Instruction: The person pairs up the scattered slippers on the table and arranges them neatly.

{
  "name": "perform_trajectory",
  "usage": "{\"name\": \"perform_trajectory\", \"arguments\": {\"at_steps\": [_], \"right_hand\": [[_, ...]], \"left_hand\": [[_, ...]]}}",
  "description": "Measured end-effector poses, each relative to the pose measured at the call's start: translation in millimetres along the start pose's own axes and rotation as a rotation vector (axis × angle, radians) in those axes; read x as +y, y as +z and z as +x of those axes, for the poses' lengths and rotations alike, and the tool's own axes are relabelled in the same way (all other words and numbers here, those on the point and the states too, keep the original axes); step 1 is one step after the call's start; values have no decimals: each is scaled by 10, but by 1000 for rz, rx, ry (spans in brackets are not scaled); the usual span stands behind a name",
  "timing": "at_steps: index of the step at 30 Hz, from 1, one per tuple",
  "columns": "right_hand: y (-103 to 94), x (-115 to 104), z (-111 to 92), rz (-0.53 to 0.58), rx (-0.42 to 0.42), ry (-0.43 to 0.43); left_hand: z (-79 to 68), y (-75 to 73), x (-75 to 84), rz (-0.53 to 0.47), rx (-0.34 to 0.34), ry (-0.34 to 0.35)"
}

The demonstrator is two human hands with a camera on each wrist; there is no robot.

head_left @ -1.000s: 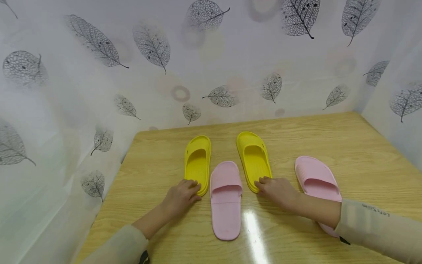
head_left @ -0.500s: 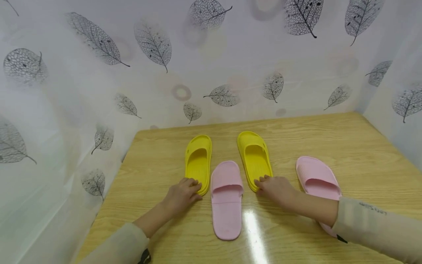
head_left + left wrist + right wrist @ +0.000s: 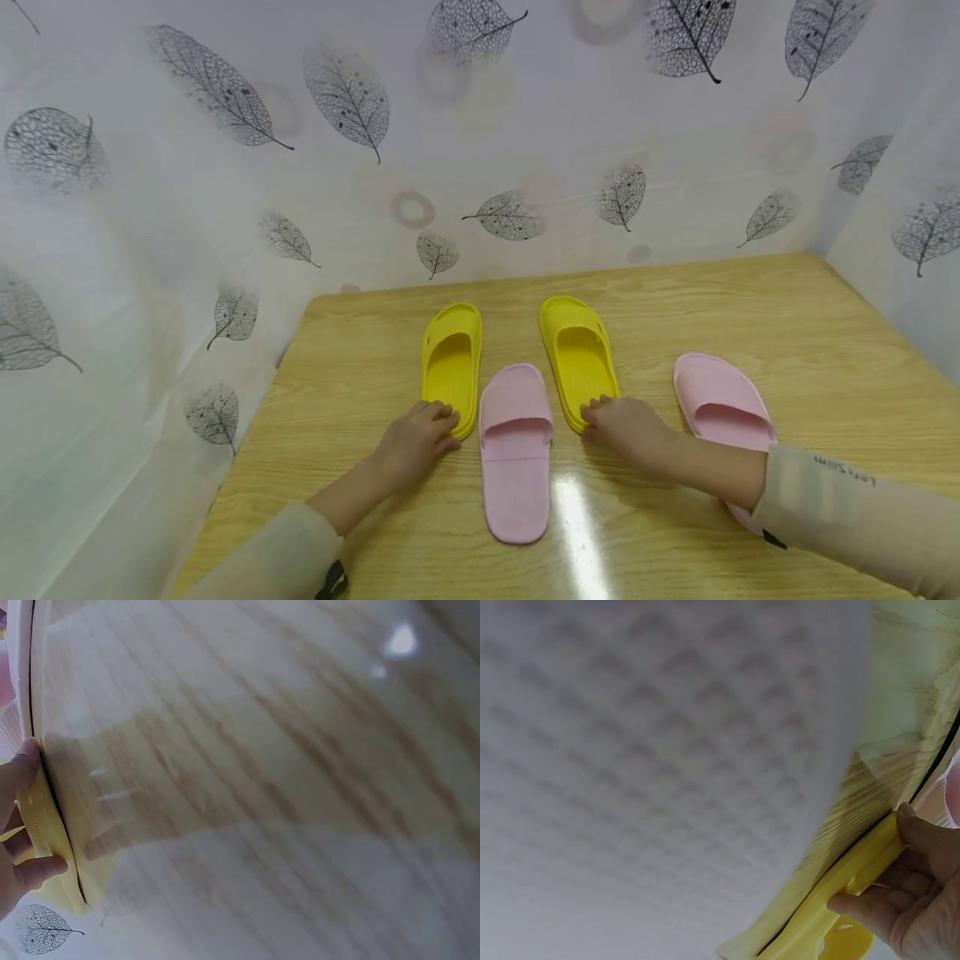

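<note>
Reaching over a wood-grain worktop (image 3: 675,300), we have our left sleeve (image 3: 270,550) low near its left edge and our right sleeve (image 3: 847,521), printed with small lettering, across its near right side. A bright streak of glare (image 3: 577,533) lies on the near part of the surface. Just left of that sits the middle pink slide slipper (image 3: 515,500), its toe towards the far edge. The outer pink slide slipper (image 3: 720,396) lies aslant nearer the right edge, partly hidden by our right forearm (image 3: 723,472). In the right wrist view a pale dimpled surface (image 3: 660,765) fills much of the space, too close and blurred for us to name. Our left hand (image 3: 414,442) grasps the left yellow slide slipper (image 3: 450,379) by its heel, thumb and fingers pinching the rim; our right hand (image 3: 633,431) holds the right yellow slide slipper (image 3: 581,367) the same way, by the heel. Both yellow slippers lie on the worktop with their toes just short of the far edge, the right one angled, and the toe of the middle pink one sits between their heels. Beyond the far edge, and along both sides, hangs a pale curtain (image 3: 540,142) printed with dark leaf skeletons
</note>
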State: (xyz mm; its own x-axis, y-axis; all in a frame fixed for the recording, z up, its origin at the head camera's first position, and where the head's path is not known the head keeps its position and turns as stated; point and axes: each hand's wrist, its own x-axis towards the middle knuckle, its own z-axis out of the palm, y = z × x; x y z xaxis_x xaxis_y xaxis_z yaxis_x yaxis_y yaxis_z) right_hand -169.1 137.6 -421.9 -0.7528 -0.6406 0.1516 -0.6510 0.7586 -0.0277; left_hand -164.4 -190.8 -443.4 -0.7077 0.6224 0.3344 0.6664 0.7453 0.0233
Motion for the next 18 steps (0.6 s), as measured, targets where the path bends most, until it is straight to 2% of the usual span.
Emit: {"name": "perform_trajectory", "arguments": {"at_steps": [7, 18], "right_hand": [[-13, 29, 25, 1, -14, -11], [17, 85, 87, -10, 32, -46]], "left_hand": [[33, 23, -11, -5, -12, -1], [71, 35, -42, -14, -20, 8]]}}
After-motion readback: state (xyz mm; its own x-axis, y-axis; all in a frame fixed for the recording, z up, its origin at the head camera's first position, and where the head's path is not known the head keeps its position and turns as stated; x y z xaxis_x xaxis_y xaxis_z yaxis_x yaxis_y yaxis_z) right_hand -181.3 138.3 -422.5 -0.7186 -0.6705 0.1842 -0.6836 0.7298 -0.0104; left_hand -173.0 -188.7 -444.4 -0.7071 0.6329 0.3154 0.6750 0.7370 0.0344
